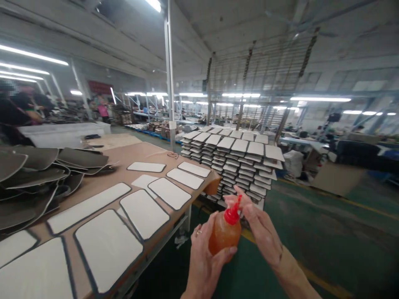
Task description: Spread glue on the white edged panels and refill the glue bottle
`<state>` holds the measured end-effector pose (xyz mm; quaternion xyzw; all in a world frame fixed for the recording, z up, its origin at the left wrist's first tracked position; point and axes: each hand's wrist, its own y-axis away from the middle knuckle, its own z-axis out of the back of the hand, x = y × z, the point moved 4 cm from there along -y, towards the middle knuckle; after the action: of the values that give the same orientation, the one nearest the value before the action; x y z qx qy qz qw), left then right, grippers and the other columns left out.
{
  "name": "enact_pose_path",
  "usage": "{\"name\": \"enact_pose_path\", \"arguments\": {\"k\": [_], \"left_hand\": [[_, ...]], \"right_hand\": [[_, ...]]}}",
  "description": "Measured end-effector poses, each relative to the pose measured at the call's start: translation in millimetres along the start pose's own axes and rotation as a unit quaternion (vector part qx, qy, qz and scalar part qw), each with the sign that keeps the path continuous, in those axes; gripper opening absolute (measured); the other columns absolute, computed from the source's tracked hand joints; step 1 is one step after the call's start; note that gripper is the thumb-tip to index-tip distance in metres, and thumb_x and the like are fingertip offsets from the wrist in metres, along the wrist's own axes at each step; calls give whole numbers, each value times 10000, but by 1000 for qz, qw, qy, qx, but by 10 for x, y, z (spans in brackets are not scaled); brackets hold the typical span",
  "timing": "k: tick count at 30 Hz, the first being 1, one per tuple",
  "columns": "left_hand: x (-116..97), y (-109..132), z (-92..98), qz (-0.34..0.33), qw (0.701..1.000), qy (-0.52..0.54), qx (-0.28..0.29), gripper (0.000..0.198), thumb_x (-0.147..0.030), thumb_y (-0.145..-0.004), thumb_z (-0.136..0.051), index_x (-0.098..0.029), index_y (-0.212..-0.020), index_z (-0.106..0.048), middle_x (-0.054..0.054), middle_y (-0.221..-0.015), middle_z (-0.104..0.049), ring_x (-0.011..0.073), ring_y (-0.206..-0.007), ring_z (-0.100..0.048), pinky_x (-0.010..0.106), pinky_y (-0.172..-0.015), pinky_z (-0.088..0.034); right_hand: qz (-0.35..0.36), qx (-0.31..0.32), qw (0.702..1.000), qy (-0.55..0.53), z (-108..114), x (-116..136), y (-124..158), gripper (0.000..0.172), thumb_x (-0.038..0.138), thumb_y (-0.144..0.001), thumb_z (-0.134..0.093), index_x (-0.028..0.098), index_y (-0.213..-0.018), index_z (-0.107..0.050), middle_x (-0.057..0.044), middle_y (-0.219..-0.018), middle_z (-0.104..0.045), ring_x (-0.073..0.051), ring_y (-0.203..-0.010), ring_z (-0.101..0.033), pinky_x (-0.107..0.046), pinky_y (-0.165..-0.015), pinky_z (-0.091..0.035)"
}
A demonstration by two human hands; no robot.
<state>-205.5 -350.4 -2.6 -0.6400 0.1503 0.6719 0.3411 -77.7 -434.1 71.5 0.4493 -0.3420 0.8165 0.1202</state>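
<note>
My left hand [205, 253] is wrapped round a squeeze bottle [226, 238] of orange-brown liquid, with a ring on one finger. The bottle stands nearly upright, its red nozzle cap [232, 214] tilted up and to the right. My right hand [257, 222] is at the nozzle, its fingers stretched out and apart behind the red tip; whether they touch it is unclear. Left of my hands, several pale panels with dark edges [109, 251] lie flat on a brown-covered table [146, 149].
Layered stacks of pale panels [240, 146] stand beyond the table's right corner. Dark curved pieces [28, 182] are heaped at the table's left. A white bin [62, 135] stands behind them, with people [18, 108] at the far left. A metal post [171, 83] rises past the table.
</note>
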Motion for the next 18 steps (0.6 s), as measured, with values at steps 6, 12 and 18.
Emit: {"name": "enact_pose_path", "arguments": {"k": [6,12,18], "left_hand": [[248,-222,-564,66,992,95,-48,673,-268,-605,-733,-171,-1234,-516,90,-1267,-552,284,-1217,-445,344,-1005,-375],[405,-348,-984,65,984,133,-102,721,-310,-588,-755,-181,-1251,-504,80,-1271,-559,284,-1167,-501,337,-996,-393],[671,-519,-1076,57,976,94,-186,714,-370,-571,-757,-182,-1221,-527,95,-1285,-546,308,-1213,-454,374,-1028,-360]], "right_hand": [[68,-6,990,-120,832,-305,-609,354,442,-884,-453,302,-1195,-545,-18,-1376,-447,-229,-1316,-307,-463,-1086,-241],[105,146,984,6,712,-595,-775,302,388,-781,-627,216,-1030,-633,-78,-1179,-609,-253,-1257,-393,-460,-1057,-301],[171,95,979,49,508,-876,-947,173,333,-727,-690,225,-850,-636,-62,-961,-681,-287,-1128,-506,-484,-975,-375]]}}
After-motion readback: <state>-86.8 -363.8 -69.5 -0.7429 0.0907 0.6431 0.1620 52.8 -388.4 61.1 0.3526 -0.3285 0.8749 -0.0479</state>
